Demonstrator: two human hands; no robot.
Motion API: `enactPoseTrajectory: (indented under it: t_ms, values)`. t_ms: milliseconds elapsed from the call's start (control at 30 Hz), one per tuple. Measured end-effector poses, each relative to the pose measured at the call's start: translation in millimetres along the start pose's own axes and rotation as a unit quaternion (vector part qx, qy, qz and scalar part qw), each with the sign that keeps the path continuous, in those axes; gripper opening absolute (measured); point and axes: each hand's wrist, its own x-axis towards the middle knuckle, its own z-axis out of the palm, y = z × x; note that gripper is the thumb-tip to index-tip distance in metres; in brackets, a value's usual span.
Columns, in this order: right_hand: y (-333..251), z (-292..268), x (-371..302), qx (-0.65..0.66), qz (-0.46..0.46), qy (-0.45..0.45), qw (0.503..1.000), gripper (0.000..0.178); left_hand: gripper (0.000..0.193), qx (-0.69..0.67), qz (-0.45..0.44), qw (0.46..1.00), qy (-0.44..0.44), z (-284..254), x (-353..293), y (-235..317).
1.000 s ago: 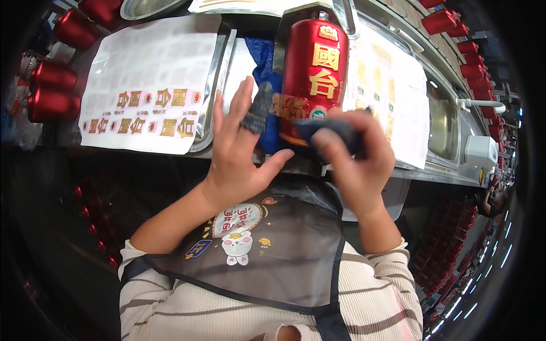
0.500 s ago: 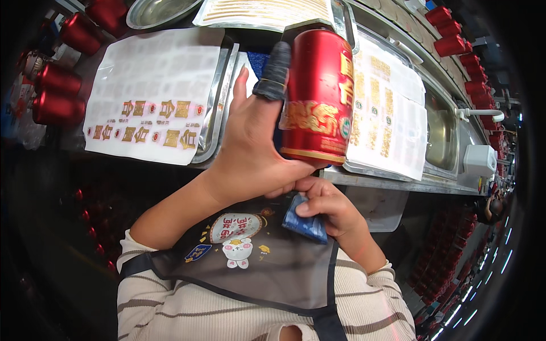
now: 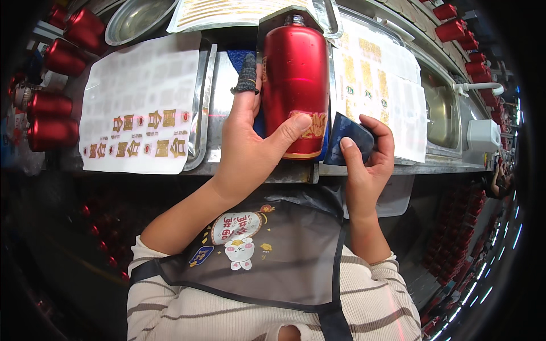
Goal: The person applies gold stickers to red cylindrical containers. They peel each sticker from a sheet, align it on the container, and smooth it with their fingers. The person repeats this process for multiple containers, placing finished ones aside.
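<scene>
A glossy red bottle lies with its neck at the far end, against a dark metal holder. My left hand grips the bottle's left side near its base. The left thumb presses on a gold decal low on the bottle, and a dark knit cover wraps the left index finger. Just right of the base, my right hand pinches a flat dark-blue scraper between thumb and fingers. A small gap separates the scraper from the bottle.
Decal sheets lie on both sides: one white sheet on a tray at left, another at right. Behind are a metal bowl and a striped gold sheet. A sink and red bottles flank the bench.
The bottle has turned, so a mostly plain side faces up, and it has moved left. My right hand has risen from below the base to its right side with the scraper.
</scene>
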Motion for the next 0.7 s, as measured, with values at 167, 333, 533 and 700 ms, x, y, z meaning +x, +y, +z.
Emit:
enactPoseTrajectory:
  t_ms: [167, 333, 533, 700]
  values:
    - [3.1, 2.9, -2.7, 0.009, -0.009, -0.029, 1.000, 0.036, 0.080, 0.006, 0.030, 0.999, -0.015, -3.6, 1.6, -6.7]
    - [11.0, 0.3, -1.6, -0.023, -0.007, 0.006, 1.000, 0.037, 0.078, 0.045, 0.016, 0.998, -0.030, -3.5, 1.0, 2.9]
    - [4.1, 12.7, -10.2, -0.050, -0.043, -0.010, 0.998, 0.032, 0.076, 0.044, 0.004, 0.999, -0.029, -6.4, 1.0, -0.7]
    - [-6.7, 24.9, -11.8, -0.239, -0.338, -0.060, 0.908, 0.033, 0.072, 0.066, 0.016, 0.997, -0.043, -9.7, 1.2, -3.8]
